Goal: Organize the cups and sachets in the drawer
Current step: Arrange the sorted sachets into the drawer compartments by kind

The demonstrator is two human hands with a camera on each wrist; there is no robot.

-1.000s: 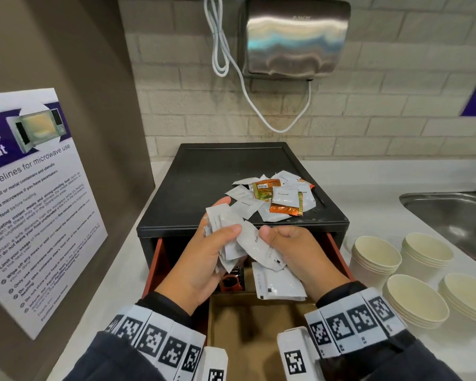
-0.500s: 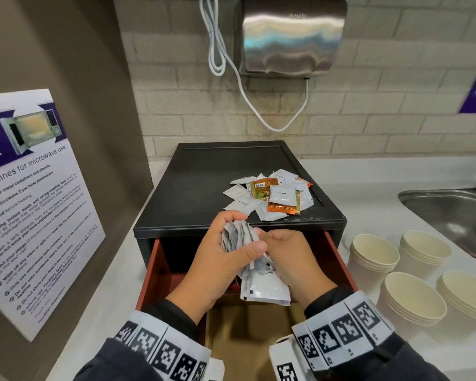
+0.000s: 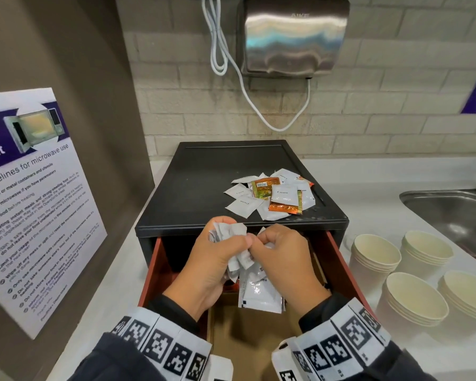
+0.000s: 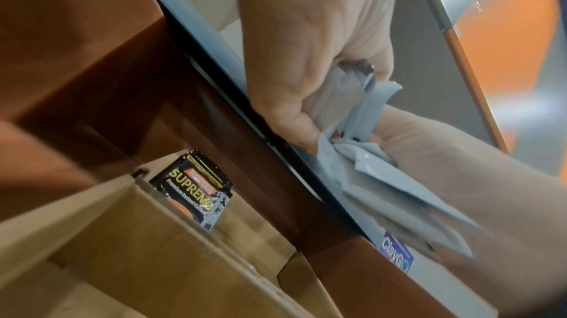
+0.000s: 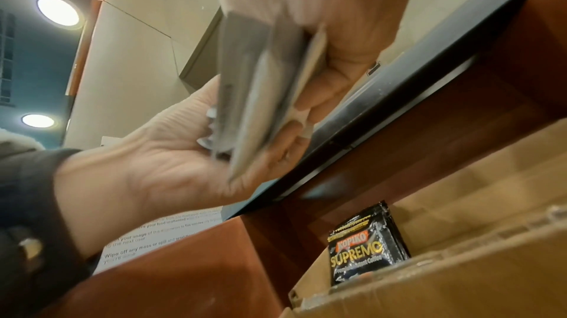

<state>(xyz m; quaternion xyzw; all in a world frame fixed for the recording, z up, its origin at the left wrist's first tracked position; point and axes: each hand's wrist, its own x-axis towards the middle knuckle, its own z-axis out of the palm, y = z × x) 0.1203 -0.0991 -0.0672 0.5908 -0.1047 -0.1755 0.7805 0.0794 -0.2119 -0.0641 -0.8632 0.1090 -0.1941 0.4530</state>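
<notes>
We hold a bunch of white sachets (image 3: 238, 259) above the open drawer (image 3: 338, 270), both hands closed round it. Our left hand (image 3: 212, 268) has thumb and fingers curled over the upper ends; our right hand (image 3: 283, 268) pinches the same bunch from the other side, and a few packets hang loose below our knuckles. The rest of the sachets (image 3: 272, 196) lie in a heap on the black top of the drawer unit (image 3: 204, 182), and the stacked paper cups (image 3: 377, 257) wait on the counter (image 3: 368, 199) to the right, by the sink (image 3: 451, 215).

In the drawer sits a cardboard box (image 4: 153, 245) with one dark coffee packet (image 4: 196, 189) standing in its back corner.

The risk, as we judge it, is in the dangling packets: they are slick and only held at one end, so a slackened pinch could let them slide out and scatter into the wrong part of the drawer, or behind the box. Squeezing harder could crumple or burst one.
</notes>
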